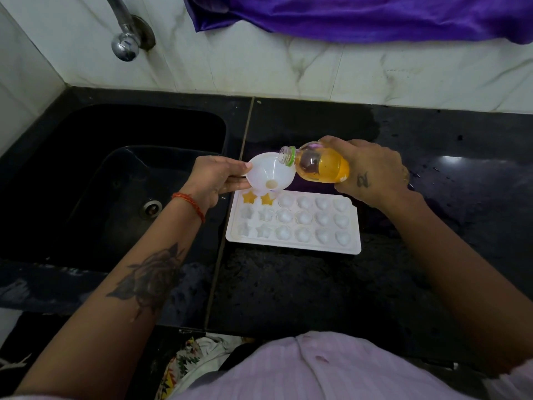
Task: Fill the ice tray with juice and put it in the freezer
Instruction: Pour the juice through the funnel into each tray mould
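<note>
A white ice tray (pixel 291 243) with star, flower and heart moulds lies on the black counter. Its two far-left star cells hold orange juice; the other cells look white. My left hand (pixel 215 180) pinches the rim of a white funnel (pixel 271 173) held over the tray's far-left corner, with a little juice at the funnel's neck. My right hand (pixel 372 168) grips a small uncapped bottle of orange juice (pixel 320 166), tipped on its side with its mouth over the funnel's rim.
A black sink (pixel 109 180) with a steel drain lies left of the tray, under a chrome tap (pixel 125 44). A purple cloth (pixel 360 15) hangs over the marble wall at the back. The counter (pixel 288 290) is wet and speckled.
</note>
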